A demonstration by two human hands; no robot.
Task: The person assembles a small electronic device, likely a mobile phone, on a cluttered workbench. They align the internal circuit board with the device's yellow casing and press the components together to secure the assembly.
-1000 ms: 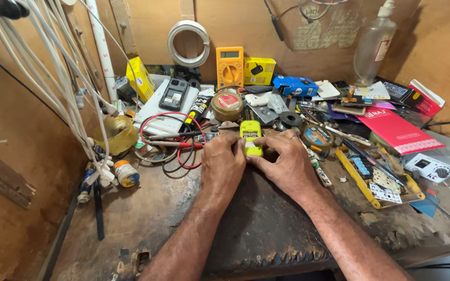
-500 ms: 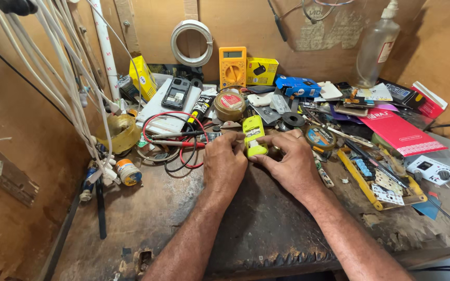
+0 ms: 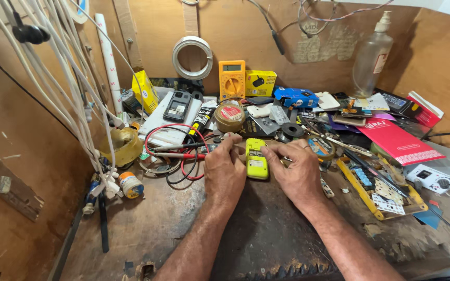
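Observation:
A small yellow-green phone lies on the worn dark bench between my two hands. My left hand rests at its left side, fingertips touching the phone's upper left edge. My right hand presses against its right side, thumb and forefinger at the upper right corner. Both hands pinch the phone from either side. Part of the phone's lower end is hidden by my thumbs.
Red and black probe leads coil left of the hands. An orange multimeter, a yellow box and a cable coil stand at the back. A red booklet, yellow tray and spray bottle crowd the right. White cables hang left.
The view has shifted slightly; the hands stay on the phone, with fingers adjusting a little around its upper end.

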